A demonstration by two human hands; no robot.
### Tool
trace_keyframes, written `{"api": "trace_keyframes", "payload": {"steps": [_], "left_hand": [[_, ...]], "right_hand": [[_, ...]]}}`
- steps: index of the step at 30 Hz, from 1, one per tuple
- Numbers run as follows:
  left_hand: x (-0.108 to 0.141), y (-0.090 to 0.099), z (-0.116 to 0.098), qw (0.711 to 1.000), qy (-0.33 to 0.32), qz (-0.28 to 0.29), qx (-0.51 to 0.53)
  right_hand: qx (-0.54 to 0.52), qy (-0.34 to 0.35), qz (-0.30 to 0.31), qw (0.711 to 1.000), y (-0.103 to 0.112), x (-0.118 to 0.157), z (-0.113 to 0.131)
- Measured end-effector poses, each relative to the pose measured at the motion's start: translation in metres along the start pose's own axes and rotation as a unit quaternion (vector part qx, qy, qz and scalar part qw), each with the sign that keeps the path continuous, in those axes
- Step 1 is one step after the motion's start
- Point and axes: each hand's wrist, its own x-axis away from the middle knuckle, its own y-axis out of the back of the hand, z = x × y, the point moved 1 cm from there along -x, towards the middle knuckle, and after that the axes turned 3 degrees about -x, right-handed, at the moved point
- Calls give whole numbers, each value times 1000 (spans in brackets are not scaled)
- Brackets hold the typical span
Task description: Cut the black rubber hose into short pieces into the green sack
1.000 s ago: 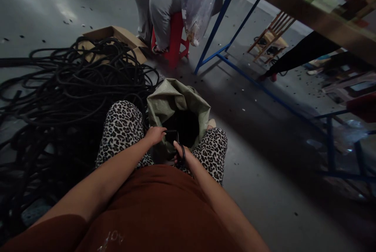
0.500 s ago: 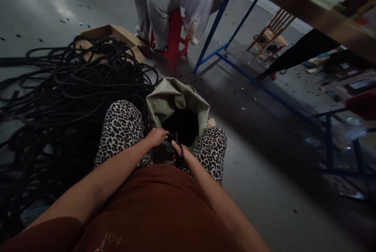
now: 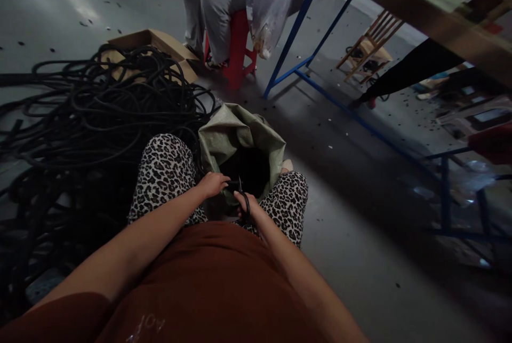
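Between my knees stands an open green sack (image 3: 216,137) with a dark inside. My left hand (image 3: 214,184) is closed on a black cord (image 3: 232,182), whose end sticks out past the fingers over the sack's near side. My right hand (image 3: 247,204) grips black-handled scissors (image 3: 240,184), the blades pointing away from me, close to the cord end. A large tangle of black cords (image 3: 132,103) lies on the floor to the left, beside my left knee.
An open cardboard box (image 3: 172,45) lies behind the cords. A person in grey trousers (image 3: 222,7) sits on a red stool (image 3: 239,49) ahead. A blue-legged table (image 3: 400,1) and a wooden chair (image 3: 370,47) stand at the right.
The scissors have turned slightly, and their blades show more clearly. My left hand has barely moved, still on the cord. The view has shifted a little.
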Motion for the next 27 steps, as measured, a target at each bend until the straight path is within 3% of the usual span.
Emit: {"api": "trace_keyframes", "payload": {"steps": [6, 13, 27], "left_hand": [[2, 1, 1, 997, 7, -57, -48], [2, -5, 3, 998, 17, -28, -60], [2, -5, 9, 995, 68, -21, -69]], "right_hand": [[14, -7, -46, 999, 2, 0, 4], [45, 9, -48, 998, 1, -13, -5], [48, 0, -56, 997, 2, -14, -7]]}}
